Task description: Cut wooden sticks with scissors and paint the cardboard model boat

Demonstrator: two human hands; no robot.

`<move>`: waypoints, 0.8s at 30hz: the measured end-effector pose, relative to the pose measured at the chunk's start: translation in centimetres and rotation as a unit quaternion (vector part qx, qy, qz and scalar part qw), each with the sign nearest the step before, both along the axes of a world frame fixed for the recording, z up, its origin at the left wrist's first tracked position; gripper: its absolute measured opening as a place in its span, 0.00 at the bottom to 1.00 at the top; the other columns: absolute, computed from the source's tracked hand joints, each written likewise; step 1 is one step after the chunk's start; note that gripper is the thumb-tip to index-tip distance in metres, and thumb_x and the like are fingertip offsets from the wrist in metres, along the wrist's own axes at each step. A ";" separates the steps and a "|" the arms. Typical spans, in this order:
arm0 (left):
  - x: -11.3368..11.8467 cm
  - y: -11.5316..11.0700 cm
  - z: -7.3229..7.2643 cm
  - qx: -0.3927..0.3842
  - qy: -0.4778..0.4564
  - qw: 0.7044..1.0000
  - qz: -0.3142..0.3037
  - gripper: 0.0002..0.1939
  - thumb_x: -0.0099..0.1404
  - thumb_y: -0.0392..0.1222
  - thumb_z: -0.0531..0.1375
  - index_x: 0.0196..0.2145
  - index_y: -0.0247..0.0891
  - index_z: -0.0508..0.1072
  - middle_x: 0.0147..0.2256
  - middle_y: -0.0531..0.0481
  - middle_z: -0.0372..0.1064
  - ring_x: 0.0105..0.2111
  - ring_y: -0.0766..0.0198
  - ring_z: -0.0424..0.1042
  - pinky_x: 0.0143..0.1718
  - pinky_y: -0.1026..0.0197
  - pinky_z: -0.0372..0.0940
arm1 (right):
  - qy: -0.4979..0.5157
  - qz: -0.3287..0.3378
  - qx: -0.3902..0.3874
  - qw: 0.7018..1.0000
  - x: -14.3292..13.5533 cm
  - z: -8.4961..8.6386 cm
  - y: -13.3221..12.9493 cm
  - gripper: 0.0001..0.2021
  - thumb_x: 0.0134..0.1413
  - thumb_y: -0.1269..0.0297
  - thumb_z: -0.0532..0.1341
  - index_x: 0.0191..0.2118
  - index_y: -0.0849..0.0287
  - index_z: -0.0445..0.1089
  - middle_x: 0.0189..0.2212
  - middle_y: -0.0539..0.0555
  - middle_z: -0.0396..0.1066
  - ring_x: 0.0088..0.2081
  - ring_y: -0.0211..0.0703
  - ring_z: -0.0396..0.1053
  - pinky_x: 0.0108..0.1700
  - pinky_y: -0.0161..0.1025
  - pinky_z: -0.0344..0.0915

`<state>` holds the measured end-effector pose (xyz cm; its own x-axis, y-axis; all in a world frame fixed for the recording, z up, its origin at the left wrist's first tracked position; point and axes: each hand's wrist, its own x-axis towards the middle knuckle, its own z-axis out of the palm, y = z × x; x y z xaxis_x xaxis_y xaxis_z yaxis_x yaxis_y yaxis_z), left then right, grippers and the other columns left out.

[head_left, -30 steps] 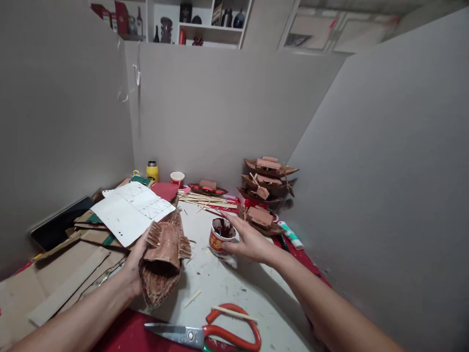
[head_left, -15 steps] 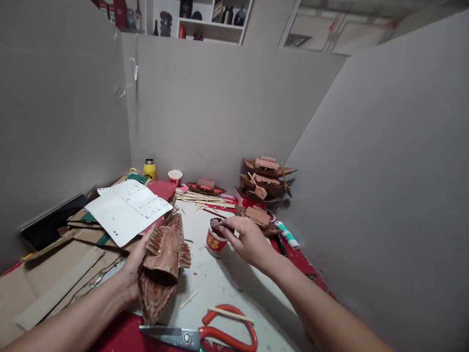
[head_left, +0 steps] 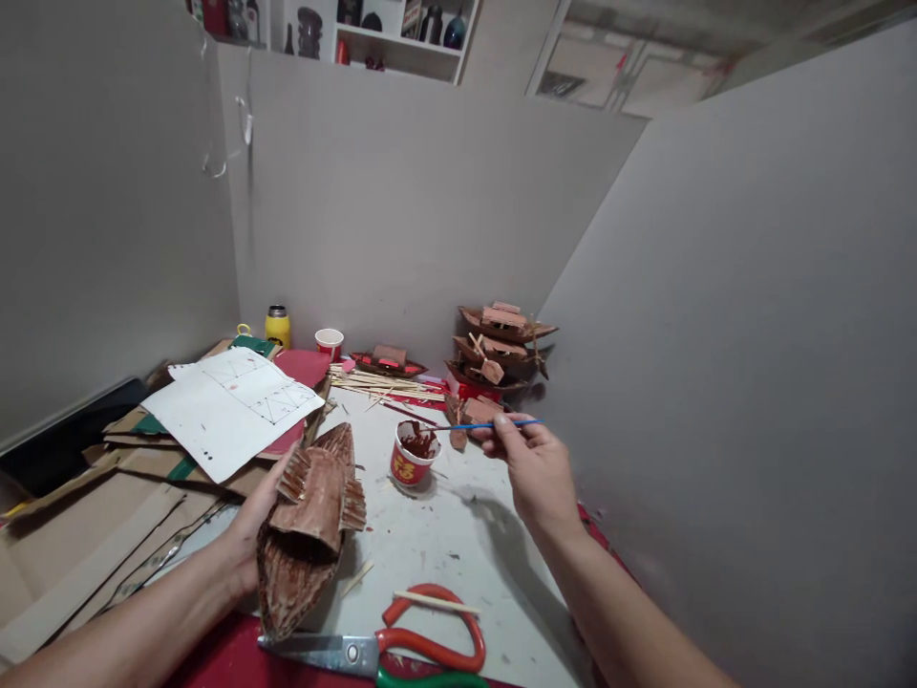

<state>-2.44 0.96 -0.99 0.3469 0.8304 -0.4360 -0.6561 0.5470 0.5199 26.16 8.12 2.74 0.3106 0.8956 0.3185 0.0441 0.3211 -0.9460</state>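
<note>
My left hand [head_left: 250, 530] grips a brown-painted model boat [head_left: 315, 506] by its left side; the fingers beneath it are hidden. The boat has a curved roof over its middle and ribbed pieces on both sides. My right hand [head_left: 534, 459] pinches a thin blue paintbrush [head_left: 477, 425], held nearly level. The brush's tip end reaches over the rim of a red and white paper cup [head_left: 412, 470], whose inside is smeared with dark brown paint [head_left: 419, 441].
Scissors [head_left: 322, 652] with orange and green handles lie in front, a thin stick [head_left: 437, 602] across one handle. Stacked model boats [head_left: 505, 349] stand at back right. Left are cardboard [head_left: 86, 545] and a drawing sheet [head_left: 233, 411]. Behind are wooden sticks [head_left: 387, 385] and a yellow bottle [head_left: 277, 330].
My right hand has moved from the cup to the right, and the blue paintbrush now shows in it. The boat stays in my left hand. The view has shifted slightly.
</note>
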 end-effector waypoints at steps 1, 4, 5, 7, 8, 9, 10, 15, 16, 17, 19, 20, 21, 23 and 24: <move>0.1 0.0 0.1 -0.003 -0.004 1.000 0.004 0.13 0.63 0.43 0.58 0.37 0.30 0.75 0.31 0.45 0.78 0.30 0.57 0.77 0.41 0.57 0.68 | 0.031 -0.006 -0.015 0.999 0.3 -0.1 -0.1 0.22 0.39 0.45 0.69 0.30 0.58 0.66 0.19 0.48 0.72 0.21 0.35 0.67 0.25 0.32 0.66; 0.2 -0.1 0.1 -0.023 -0.013 1.000 0.010 0.14 0.62 0.45 0.59 0.36 0.30 0.75 0.29 0.45 0.78 0.28 0.58 0.76 0.39 0.58 0.68 | 0.115 0.001 -0.064 0.991 0.7 -0.1 -1.0 0.24 0.30 0.46 0.72 0.27 0.59 0.67 0.18 0.47 0.71 0.20 0.33 0.65 0.23 0.30 0.65; 0.2 -0.1 -0.1 -0.031 -0.014 0.999 0.005 0.15 0.62 0.47 0.59 0.36 0.30 0.75 0.29 0.45 0.78 0.28 0.58 0.76 0.39 0.58 0.69 | 0.138 0.012 -0.080 0.987 0.6 0.0 -1.6 0.24 0.28 0.47 0.73 0.27 0.59 0.67 0.19 0.48 0.71 0.20 0.32 0.65 0.23 0.30 0.66; 0.1 -0.1 -0.5 -0.040 -0.021 0.999 -0.016 0.17 0.61 0.51 0.60 0.36 0.30 0.75 0.29 0.45 0.78 0.28 0.57 0.76 0.38 0.58 0.69 | 0.176 0.043 -0.111 0.977 0.0 0.1 -3.2 0.25 0.24 0.49 0.75 0.26 0.59 0.68 0.20 0.48 0.72 0.21 0.32 0.65 0.24 0.30 0.67; 0.1 -0.1 -0.8 -0.041 -0.026 0.999 -0.023 0.18 0.61 0.52 0.60 0.36 0.31 0.75 0.29 0.45 0.78 0.28 0.57 0.76 0.38 0.58 0.69 | 0.188 0.060 -0.125 0.972 -0.5 0.2 -4.1 0.24 0.24 0.50 0.76 0.27 0.60 0.69 0.21 0.49 0.72 0.22 0.33 0.66 0.25 0.30 0.67; 0.1 -0.2 -1.0 -0.040 -0.032 0.998 -0.028 0.19 0.60 0.53 0.60 0.36 0.31 0.75 0.30 0.45 0.78 0.28 0.57 0.76 0.38 0.57 0.69 | 0.198 0.076 -0.137 0.968 -1.0 0.3 -5.2 0.24 0.26 0.51 0.76 0.27 0.60 0.70 0.21 0.50 0.72 0.22 0.33 0.66 0.26 0.30 0.68; 0.1 -0.3 -1.0 -0.036 -0.038 0.998 -0.031 0.20 0.60 0.53 0.61 0.36 0.31 0.75 0.30 0.45 0.78 0.28 0.57 0.76 0.38 0.57 0.69 | 0.208 0.098 -0.153 0.961 -1.6 0.3 -6.2 0.22 0.29 0.51 0.75 0.29 0.61 0.71 0.22 0.50 0.73 0.22 0.33 0.66 0.26 0.30 0.68; 0.3 -0.8 0.0 -0.036 -0.041 0.997 -0.051 0.24 0.61 0.58 0.58 0.34 0.30 0.75 0.28 0.45 0.77 0.26 0.58 0.75 0.36 0.59 0.68 | 0.258 0.207 -0.177 0.927 -3.9 0.1 -10.1 0.15 0.42 0.56 0.73 0.32 0.60 0.74 0.25 0.51 0.73 0.25 0.33 0.67 0.27 0.28 0.66; 0.4 -0.9 0.3 -0.030 -0.039 0.997 -0.052 0.24 0.62 0.57 0.57 0.35 0.30 0.75 0.28 0.45 0.77 0.27 0.59 0.75 0.37 0.59 0.68 | 0.261 0.217 -0.178 0.924 -4.2 -0.1 -10.5 0.14 0.43 0.56 0.72 0.32 0.60 0.74 0.25 0.51 0.73 0.25 0.33 0.67 0.27 0.28 0.66; 0.5 -1.0 0.6 -0.024 -0.038 0.998 -0.052 0.23 0.63 0.57 0.56 0.36 0.30 0.75 0.29 0.46 0.77 0.27 0.59 0.75 0.39 0.58 0.68 | 0.263 0.225 -0.181 0.921 -4.4 -0.2 -10.7 0.14 0.44 0.56 0.72 0.32 0.60 0.74 0.25 0.51 0.73 0.25 0.33 0.67 0.27 0.28 0.65; 0.8 -1.1 1.0 -0.010 -0.036 0.998 -0.050 0.22 0.65 0.55 0.55 0.38 0.29 0.75 0.31 0.45 0.77 0.29 0.59 0.75 0.41 0.58 0.67 | 0.269 0.234 -0.188 0.915 -4.6 -0.4 -11.0 0.13 0.44 0.56 0.72 0.32 0.59 0.74 0.25 0.51 0.73 0.25 0.33 0.67 0.27 0.28 0.65; 0.9 -1.2 1.1 -0.005 -0.036 0.998 -0.047 0.22 0.65 0.54 0.55 0.39 0.29 0.75 0.32 0.45 0.78 0.31 0.59 0.76 0.41 0.58 0.67 | 0.272 0.237 -0.192 0.912 -4.7 -0.5 -11.1 0.13 0.45 0.56 0.71 0.33 0.59 0.74 0.25 0.51 0.73 0.25 0.33 0.67 0.27 0.28 0.66; 1.0 -1.2 1.2 -0.002 -0.036 0.998 -0.044 0.22 0.66 0.53 0.55 0.39 0.28 0.75 0.33 0.43 0.77 0.32 0.58 0.76 0.42 0.58 0.67 | 0.276 0.240 -0.197 0.910 -4.7 -0.6 -11.1 0.13 0.45 0.57 0.71 0.33 0.59 0.74 0.25 0.51 0.73 0.25 0.33 0.67 0.27 0.28 0.66; 1.2 -1.1 1.2 0.001 -0.034 0.999 -0.039 0.23 0.65 0.53 0.55 0.39 0.27 0.75 0.34 0.42 0.77 0.34 0.56 0.76 0.42 0.57 0.67 | 0.282 0.250 -0.206 0.903 -4.8 -0.7 -11.2 0.12 0.45 0.57 0.71 0.33 0.58 0.74 0.26 0.51 0.73 0.25 0.33 0.67 0.27 0.28 0.66; 1.2 -1.1 1.1 0.001 -0.033 0.999 -0.036 0.23 0.65 0.53 0.55 0.39 0.27 0.75 0.34 0.41 0.78 0.34 0.55 0.76 0.42 0.57 0.68 | 0.284 0.256 -0.209 0.900 -4.8 -0.7 -11.2 0.12 0.46 0.57 0.71 0.33 0.58 0.73 0.25 0.51 0.73 0.25 0.33 0.67 0.27 0.28 0.66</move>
<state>-1.20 -0.12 0.08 0.4333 0.8029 -0.4094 -0.6475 0.5933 0.4782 21.38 -3.12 1.99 -0.1699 0.9723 -0.1605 -0.5373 -0.2279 -0.8120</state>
